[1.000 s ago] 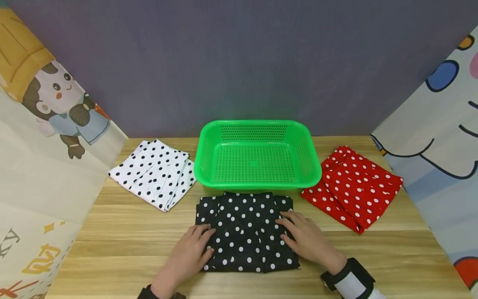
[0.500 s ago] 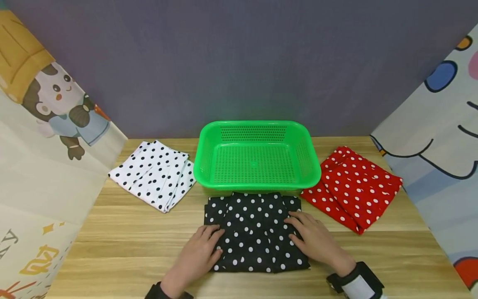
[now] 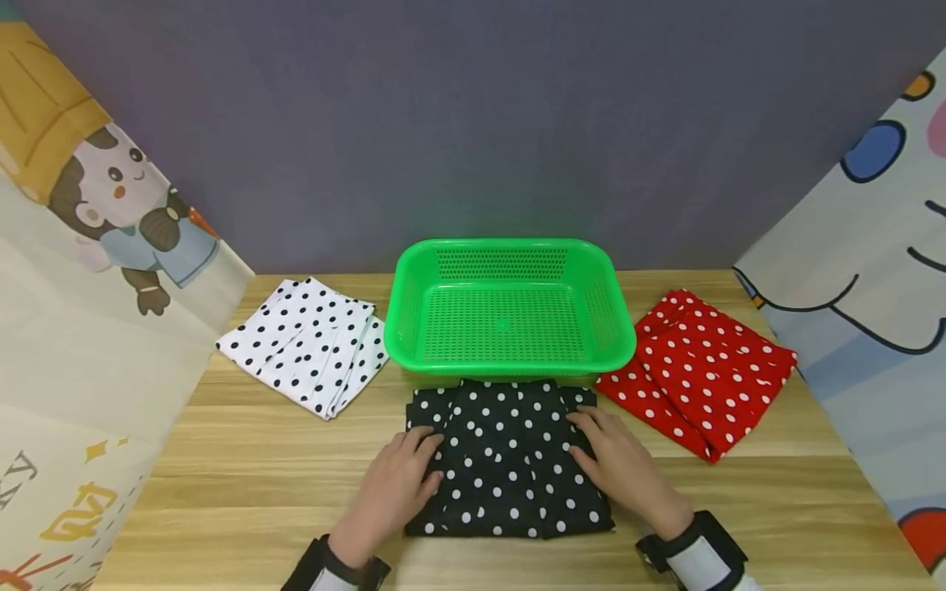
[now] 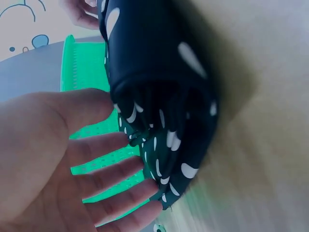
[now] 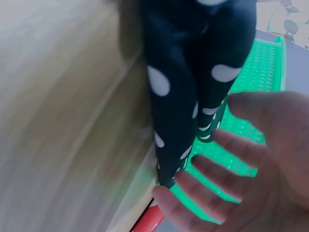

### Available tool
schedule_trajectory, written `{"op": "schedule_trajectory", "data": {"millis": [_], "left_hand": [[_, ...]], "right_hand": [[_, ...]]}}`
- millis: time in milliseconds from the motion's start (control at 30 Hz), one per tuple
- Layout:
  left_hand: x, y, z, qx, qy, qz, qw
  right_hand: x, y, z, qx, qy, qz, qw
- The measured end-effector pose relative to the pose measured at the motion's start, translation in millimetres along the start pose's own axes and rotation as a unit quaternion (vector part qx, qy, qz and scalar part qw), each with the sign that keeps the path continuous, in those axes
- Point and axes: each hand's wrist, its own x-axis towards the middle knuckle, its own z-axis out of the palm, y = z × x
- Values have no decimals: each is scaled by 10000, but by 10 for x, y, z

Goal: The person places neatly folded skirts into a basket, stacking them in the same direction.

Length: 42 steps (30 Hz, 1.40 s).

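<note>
Head view gives me a green basket [image 3: 502, 328] standing at the back of the wooden table [image 3: 259, 468], against the grey backdrop [image 3: 473, 123]; its perforated floor shows from wall to wall. Just on my side of it lies the folded black cloth [image 3: 491, 460] with white dots, flat on the table; I can't tell whether its far edge touches the basket. Left of the basket lies a folded white cloth [image 3: 306, 345] with black dots, and right of it a folded red cloth [image 3: 709, 369] with white dots, both set at an angle.

For writing, I can read a slanted Y on the left printed panel [image 3: 81, 361], low at the edge, with the letter beside it cut off. I can't make out the gold lettering [image 3: 80, 510] near it.

My left hand [image 3: 392, 484] is spread fairly wide, fingers relaxed and nearly straight, touching the black cloth's left side. On the left wrist view, layered folds face that palm. My right hand [image 3: 617, 464] mirrors it, fingers apart, fingertips on the cloth's right side. Each wrist wears a black strap [image 3: 713, 533].
</note>
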Motion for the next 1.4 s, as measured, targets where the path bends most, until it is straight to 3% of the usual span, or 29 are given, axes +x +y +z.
{"op": "schedule_trajectory", "data": {"millis": [200, 367, 567, 767, 1033, 1400], "left_hand": [[133, -23, -26, -161, 213, -313, 9992], [192, -42, -46, -164, -34, -805, 9966], [211, -36, -52, -388, -424, -1477, 9874], [255, -5, -40, -591, -544, -1815, 9801], [318, 49, -10, -835, -525, -2084, 9730], [302, 78, 50, -1090, -501, -1871, 9750]], "right_hand": [[44, -15, 10, -4, 251, 211, 9995], [61, -28, 27, 24, 274, 520, 9983], [72, -51, -22, 237, -294, 1321, 9905], [87, -58, -63, 538, -783, 1625, 9821], [117, -66, -45, 594, -924, 1837, 9768], [122, -77, 58, 957, -882, 1899, 9731]]}}
